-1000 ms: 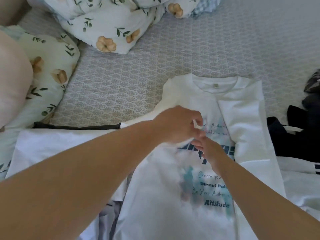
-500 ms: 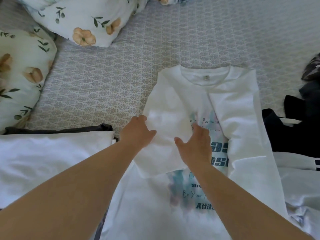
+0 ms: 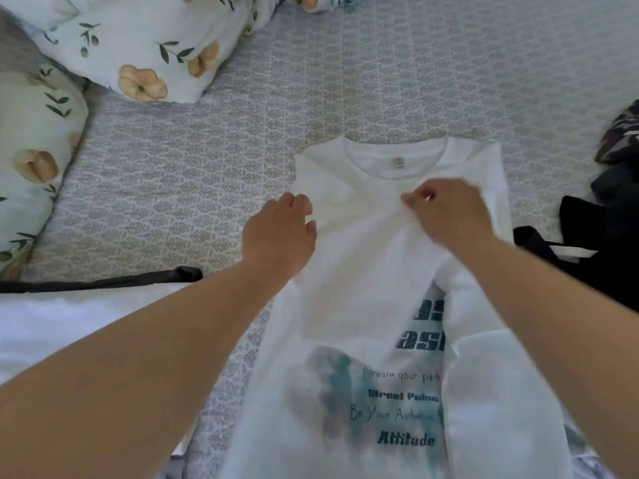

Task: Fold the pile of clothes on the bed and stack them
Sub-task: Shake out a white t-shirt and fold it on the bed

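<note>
A white T-shirt (image 3: 363,299) with teal and black print lies face up on the bed, collar away from me. Both its sides are folded inward over the front. My left hand (image 3: 280,233) sits at the shirt's left folded edge near the shoulder, fingers curled over the edge and thumb on the cloth. My right hand (image 3: 446,212) is just below the collar and pinches a bit of the white fabric with its fingertips. The right-hand folded panel (image 3: 484,392) covers part of the print.
The grey patterned bedspread (image 3: 345,81) stretches beyond the shirt. Floral pillows (image 3: 138,46) lie at the upper left. A white garment (image 3: 69,326) rests on a dark one (image 3: 103,281) at the left. Dark clothes (image 3: 601,257) are heaped at the right edge.
Both hands have moved up the shirt from the folded left sleeve toward the collar. The left side now lies folded over the front, covering more of the print.
</note>
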